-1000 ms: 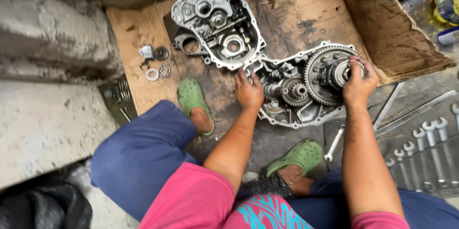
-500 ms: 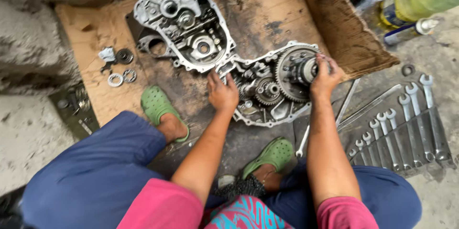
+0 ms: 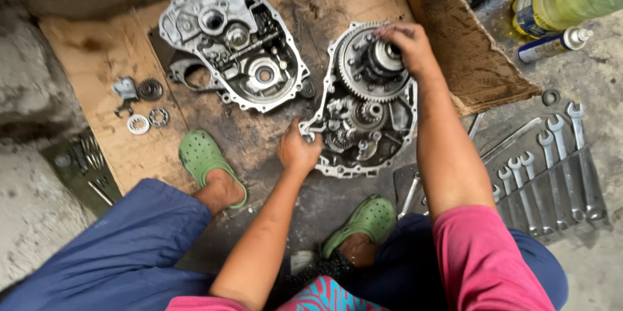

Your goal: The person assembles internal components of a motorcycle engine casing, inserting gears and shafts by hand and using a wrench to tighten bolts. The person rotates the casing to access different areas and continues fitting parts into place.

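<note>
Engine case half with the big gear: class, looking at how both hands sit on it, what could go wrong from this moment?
1. The right hand grips the hub of the large toothed gear; fingers could get nicked on the teeth if it slips.
2. The left hand steadies only the rim of the engine case half, so it may shift on the greasy cardboard.
3. The loose washers and small parts near the cardboard's edge could get lost.
</note>
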{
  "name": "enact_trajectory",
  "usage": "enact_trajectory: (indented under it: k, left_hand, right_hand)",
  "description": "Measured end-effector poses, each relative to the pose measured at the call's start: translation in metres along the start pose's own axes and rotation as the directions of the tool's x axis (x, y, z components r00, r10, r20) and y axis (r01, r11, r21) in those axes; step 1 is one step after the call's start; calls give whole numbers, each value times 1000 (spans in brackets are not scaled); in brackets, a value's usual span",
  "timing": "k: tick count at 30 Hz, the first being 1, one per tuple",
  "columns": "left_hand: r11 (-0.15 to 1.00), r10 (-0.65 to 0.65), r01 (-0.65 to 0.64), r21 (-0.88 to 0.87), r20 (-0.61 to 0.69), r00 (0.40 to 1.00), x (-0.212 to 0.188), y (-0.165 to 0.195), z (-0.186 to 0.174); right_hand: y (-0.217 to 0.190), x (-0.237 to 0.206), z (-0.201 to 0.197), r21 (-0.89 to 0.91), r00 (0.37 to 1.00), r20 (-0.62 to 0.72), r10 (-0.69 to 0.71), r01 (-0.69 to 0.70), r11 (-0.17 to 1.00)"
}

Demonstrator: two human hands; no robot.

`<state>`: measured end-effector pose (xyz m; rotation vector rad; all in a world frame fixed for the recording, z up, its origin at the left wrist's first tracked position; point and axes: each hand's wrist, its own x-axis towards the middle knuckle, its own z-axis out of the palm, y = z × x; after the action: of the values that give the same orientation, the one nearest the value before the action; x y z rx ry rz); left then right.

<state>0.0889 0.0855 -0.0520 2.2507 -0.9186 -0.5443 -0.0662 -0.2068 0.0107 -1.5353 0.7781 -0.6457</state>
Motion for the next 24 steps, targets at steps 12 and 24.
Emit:
enact_trajectory:
  k: [12, 24]
  left_hand:
    - [983, -174, 169, 66, 94, 980, 65, 45, 17]
    - [933, -342, 300, 197, 228, 912, 106, 75, 25]
  right_hand:
    - [24, 82, -13, 148, 953, 6, 302, -300, 942]
    - [68, 126, -19, 241, 924, 31, 380, -376, 895]
